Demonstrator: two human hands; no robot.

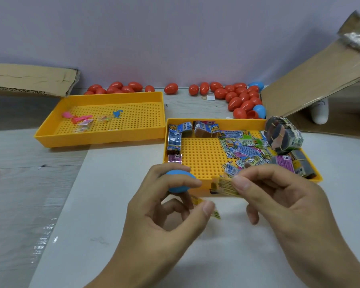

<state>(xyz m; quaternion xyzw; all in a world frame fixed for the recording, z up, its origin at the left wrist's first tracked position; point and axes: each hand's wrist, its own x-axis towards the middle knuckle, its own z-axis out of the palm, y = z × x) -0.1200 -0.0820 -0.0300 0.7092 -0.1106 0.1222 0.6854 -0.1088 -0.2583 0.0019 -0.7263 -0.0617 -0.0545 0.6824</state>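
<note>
Pinching yellow leaflet, right hand at 3 o'clock; left hand, 9 o'clock, grips blue egg plus leaflet: overloaded grip may drop egg.

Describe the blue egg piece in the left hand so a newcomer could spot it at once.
Start at the nearer yellow tray, the one holding printed leaflets. Just before its near left corner, the left hand grips a blue egg piece. The other blue eggs lie far back among red eggs; only this one is in a hand.
</note>
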